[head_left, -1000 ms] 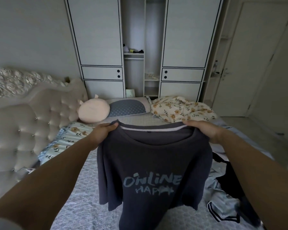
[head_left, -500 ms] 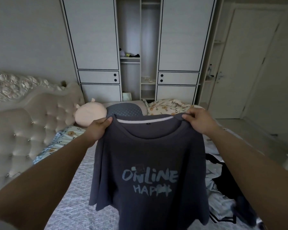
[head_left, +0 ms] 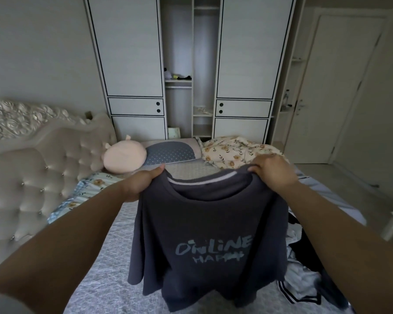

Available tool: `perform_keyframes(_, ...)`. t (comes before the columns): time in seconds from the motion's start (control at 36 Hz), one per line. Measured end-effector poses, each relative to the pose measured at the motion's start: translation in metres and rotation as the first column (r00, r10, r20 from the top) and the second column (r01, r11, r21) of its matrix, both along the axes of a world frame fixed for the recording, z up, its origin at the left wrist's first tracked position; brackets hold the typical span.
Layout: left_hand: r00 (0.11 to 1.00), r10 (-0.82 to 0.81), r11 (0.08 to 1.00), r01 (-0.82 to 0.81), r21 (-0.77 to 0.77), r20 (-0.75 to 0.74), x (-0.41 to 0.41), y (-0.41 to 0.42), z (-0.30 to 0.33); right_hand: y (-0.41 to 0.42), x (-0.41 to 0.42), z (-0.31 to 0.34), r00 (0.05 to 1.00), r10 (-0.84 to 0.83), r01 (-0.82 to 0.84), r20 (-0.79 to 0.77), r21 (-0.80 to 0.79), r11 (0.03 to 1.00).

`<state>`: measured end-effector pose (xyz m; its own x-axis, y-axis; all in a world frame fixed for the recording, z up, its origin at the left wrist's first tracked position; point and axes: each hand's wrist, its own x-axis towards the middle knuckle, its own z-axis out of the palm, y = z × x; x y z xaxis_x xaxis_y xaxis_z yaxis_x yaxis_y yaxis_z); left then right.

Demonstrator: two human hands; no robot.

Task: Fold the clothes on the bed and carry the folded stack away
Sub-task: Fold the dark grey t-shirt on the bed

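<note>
A dark T-shirt [head_left: 204, 234] is held up by its shoulders, pinched by the left hand [head_left: 141, 184] and right hand [head_left: 273, 172] above the bed [head_left: 104, 264], apparently to be laid flat for folding next, with 0 garments seen folded.

The shirt [head_left: 202, 227] hangs slacker now, collar sagging between the hands instead of pulled flat. Right hand [head_left: 273, 172] has bunched its shoulder into a fist, and the left hand [head_left: 139, 183] sits lower than it.
</note>
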<state>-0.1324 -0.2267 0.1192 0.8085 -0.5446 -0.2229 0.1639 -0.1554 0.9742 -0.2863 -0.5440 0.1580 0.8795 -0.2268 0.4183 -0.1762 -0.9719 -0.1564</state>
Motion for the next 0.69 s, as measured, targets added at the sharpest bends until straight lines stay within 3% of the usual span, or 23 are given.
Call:
perform_keyframes(0.08, 0.997, 0.072, 0.997, -0.074, -0.036, -0.04, -0.001, -0.006, -0.009, -0.002, -0.004, -0.018, 0.985, -0.078, 0.077, -0.151, -0.01, 0.997)
perform_keyframes(0.17, 0.996, 0.076, 0.997, -0.076, 0.002, -0.049, -0.007, -0.011, -0.014, -0.005, -0.008, -0.034, 0.987, -0.123, 0.127, -0.104, 0.037, 0.991)
perform_keyframes(0.25, 0.999, -0.044, 0.991, 0.046, 0.128, -0.023, -0.014, -0.014, -0.013, -0.009, -0.012, -0.041, 0.985, -0.164, 0.168, -0.061, 0.08, 0.983)
perform_keyframes(0.39, 0.968, -0.148, 0.95, 0.081, 0.3, 0.205, -0.02, -0.021, -0.005, -0.016, -0.018, -0.042, 0.984, -0.181, 0.178, 0.006, 0.125, 0.976)
perform_keyframes(0.56, 0.898, 0.055, 0.986, -0.118, 0.118, 0.436, -0.013, -0.025, -0.005, -0.017, -0.02, -0.037, 0.988, -0.152, 0.152, -0.011, 0.179, 0.972)
perform_keyframes(0.64, 0.82, 0.172, 0.956, -0.272, 0.107, 0.545, -0.004, -0.027, -0.003, -0.012, -0.019, -0.028, 0.998, -0.057, 0.059, -0.017, 0.365, 0.929)
perform_keyframes(0.69, 0.763, 0.248, 0.925, -0.369, 0.088, 0.597, 0.001, -0.026, -0.002, -0.008, -0.02, -0.019, 0.998, 0.056, -0.064, 0.031, 0.583, 0.81)
